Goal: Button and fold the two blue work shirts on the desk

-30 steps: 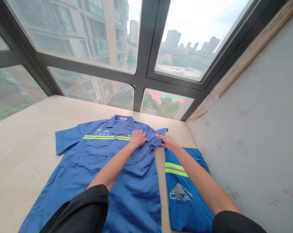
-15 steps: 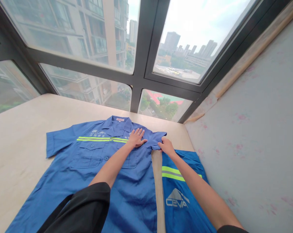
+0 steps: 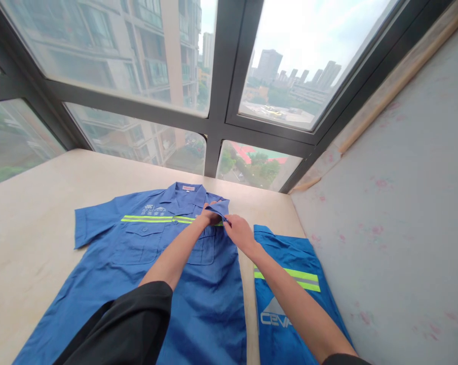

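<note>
A blue short-sleeved work shirt (image 3: 145, 276) lies front up with its collar away from me, a yellow-green and grey reflective stripe across the chest. My left hand (image 3: 211, 218) rests flat on the chest near the right-hand shoulder, its fingers stretched out and partly covered by the folded sleeve. Pinched in my right hand (image 3: 239, 232) is the edge of the shirt's right-hand sleeve (image 3: 220, 207), turned inward over the left hand. The opposite sleeve (image 3: 94, 223) lies spread out.
Right of the shirt lies a folded blue garment (image 3: 285, 344) with a reflective stripe and CEVA lettering, partly under my right forearm. Both rest on a pale surface (image 3: 42, 203). Dark-framed windows (image 3: 217, 101) rise behind it, and a flower-patterned wall (image 3: 396, 228) borders the right.
My right hand has moved left and pulled the sleeve inward over the shirt, covering part of my left hand. The left hand stays nearly in place. More of the folded garment's top shows.
</note>
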Tool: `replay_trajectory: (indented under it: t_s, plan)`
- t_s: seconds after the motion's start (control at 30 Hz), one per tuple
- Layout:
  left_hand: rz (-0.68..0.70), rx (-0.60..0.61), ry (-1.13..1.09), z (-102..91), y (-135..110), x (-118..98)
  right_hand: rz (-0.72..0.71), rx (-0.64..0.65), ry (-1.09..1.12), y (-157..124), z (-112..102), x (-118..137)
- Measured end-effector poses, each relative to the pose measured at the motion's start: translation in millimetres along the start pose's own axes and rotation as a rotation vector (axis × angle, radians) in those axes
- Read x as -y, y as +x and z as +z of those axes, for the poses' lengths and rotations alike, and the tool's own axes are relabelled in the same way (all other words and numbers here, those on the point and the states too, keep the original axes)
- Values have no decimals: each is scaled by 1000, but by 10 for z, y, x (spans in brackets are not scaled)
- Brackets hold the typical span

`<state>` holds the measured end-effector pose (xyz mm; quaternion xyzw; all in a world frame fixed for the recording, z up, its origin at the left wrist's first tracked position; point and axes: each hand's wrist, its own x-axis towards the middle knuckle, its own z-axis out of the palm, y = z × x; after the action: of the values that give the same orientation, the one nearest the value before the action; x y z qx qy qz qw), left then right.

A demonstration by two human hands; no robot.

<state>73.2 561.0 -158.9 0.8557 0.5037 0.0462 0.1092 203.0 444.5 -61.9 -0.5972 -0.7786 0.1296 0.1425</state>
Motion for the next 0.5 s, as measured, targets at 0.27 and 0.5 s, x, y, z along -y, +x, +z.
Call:
replay_trajectory:
  t_s: [0.27,0.5]
  plan:
    - [-57,-98,-47,104,-120,-120,8,13,24,-52,-313,-173]
    - [-125,-142,-221,109,-53,-94,-188,116,-239,-185,-61,167]
